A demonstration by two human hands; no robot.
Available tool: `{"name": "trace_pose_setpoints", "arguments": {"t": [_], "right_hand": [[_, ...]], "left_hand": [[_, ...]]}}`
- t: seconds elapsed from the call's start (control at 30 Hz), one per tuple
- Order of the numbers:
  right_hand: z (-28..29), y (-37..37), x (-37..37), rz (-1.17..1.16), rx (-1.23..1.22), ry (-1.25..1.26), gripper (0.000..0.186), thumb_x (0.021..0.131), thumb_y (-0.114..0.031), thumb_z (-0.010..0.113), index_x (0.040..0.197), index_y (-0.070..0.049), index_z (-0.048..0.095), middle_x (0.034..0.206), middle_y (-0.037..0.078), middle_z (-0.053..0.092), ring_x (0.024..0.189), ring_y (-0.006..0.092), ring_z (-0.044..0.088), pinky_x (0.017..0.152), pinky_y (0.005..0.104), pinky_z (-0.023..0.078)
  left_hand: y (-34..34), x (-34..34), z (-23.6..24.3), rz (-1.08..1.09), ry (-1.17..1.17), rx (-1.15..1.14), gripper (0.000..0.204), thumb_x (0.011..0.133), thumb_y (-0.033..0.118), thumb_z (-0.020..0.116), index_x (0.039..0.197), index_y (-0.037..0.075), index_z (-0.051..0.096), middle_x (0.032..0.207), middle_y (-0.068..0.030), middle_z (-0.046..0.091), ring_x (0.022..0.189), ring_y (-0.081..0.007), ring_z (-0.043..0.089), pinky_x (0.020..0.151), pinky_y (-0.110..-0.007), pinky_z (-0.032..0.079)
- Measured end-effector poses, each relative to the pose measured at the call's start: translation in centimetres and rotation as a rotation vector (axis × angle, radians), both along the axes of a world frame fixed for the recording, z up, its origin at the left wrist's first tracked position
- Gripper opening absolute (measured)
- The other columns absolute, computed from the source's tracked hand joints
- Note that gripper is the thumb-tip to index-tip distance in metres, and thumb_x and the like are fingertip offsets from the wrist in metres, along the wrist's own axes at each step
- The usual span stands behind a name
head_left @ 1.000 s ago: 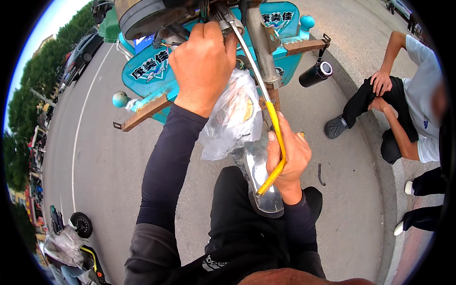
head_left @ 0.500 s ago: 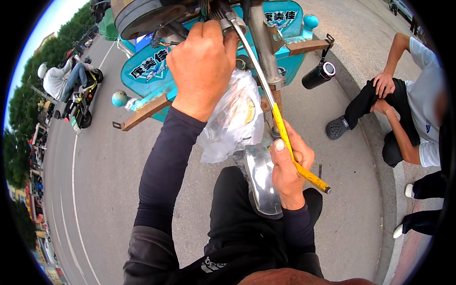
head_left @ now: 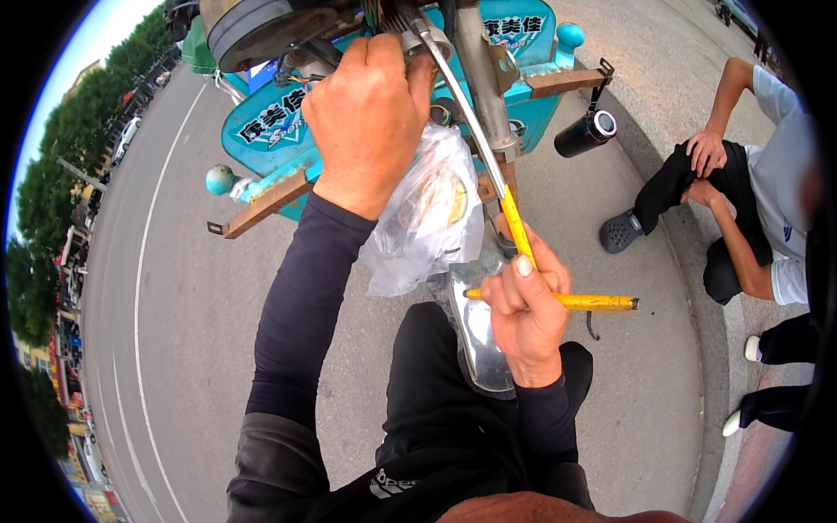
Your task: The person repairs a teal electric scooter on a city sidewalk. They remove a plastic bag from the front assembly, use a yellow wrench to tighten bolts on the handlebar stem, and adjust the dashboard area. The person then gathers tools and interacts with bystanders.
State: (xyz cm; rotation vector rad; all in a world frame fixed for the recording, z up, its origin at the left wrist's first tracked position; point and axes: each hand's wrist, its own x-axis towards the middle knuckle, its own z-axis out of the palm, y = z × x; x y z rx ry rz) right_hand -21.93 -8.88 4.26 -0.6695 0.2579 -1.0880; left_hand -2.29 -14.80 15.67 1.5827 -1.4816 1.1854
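Note:
A T-handle wrench (head_left: 468,118) with a long chrome shaft and yellow handle slants from the metal parts at the top down to my right hand (head_left: 530,318). The fingers are closed round its handle, whose crossbar sticks out on both sides. Up at the shaft's far end, beside a round metal collar (head_left: 438,42) and some wires, my left hand (head_left: 366,122) is closed, fingertips hidden among the parts. Whether it grips the collar or something else cannot be made out. Below it hangs a clear plastic bag (head_left: 432,209) with something inside.
Turquoise vehicle panels (head_left: 266,131) with rusty brackets (head_left: 266,207) surround the work. A black bottle (head_left: 586,133) hangs at the right bracket. A shiny metal plate (head_left: 481,336) lies by my knees. To the right a person (head_left: 741,183) sits on the curb; another's legs (head_left: 772,375) show nearby.
The wrench's handle has turned, so its crossbar now lies nearly level across my right hand. My left hand has hardly moved. The scooter rider at the left has gone from view.

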Motion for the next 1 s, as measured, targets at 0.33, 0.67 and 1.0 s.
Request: {"name": "trace_pose_setpoints", "arguments": {"t": [0.33, 0.67, 1.0], "right_hand": [[0.1, 1.1, 0.2, 0.163, 0.137, -0.227, 0.050, 0.102, -0.017, 0.051, 0.144, 0.010, 0.042, 0.060, -0.009, 0.020, 0.048, 0.0042, 0.018, 0.053, 0.0254, 0.024], [-0.1, 5.9, -1.6, -0.436, -0.413, 0.598, 0.043, 0.102, -0.019, 0.058, 0.136, 0.008, 0.056, 0.080, 0.006, 0.061, 0.068, 0.0053, 0.054, 0.060, 0.0242, 0.044], [0.3, 0.6, -2.0, -0.833, -0.992, 0.828, 0.041, 0.088, -0.001, 0.068, 0.128, 0.007, 0.063, 0.070, 0.015, 0.063, 0.051, 0.0216, 0.056, 0.053, 0.0325, 0.044]], "left_hand": [[0.3, 0.2, -0.1, -0.012, 0.003, 0.019, 0.024, 0.081, 0.025, 0.076, 0.096, 0.006, 0.072, 0.086, -0.0131, 0.071, 0.067, -0.0343, 0.068, 0.057, -0.041, 0.053], [0.3, 0.4, 0.3, 0.008, 0.021, 0.024, 0.037, 0.082, 0.038, 0.077, 0.095, 0.004, 0.072, 0.086, -0.0132, 0.071, 0.069, -0.0349, 0.069, 0.058, -0.041, 0.054], [0.0, -0.2, 0.0, 0.024, 0.014, 0.000, 0.040, 0.083, 0.043, 0.076, 0.093, 0.004, 0.072, 0.084, -0.0125, 0.071, 0.066, -0.0348, 0.069, 0.056, -0.041, 0.053]]}}
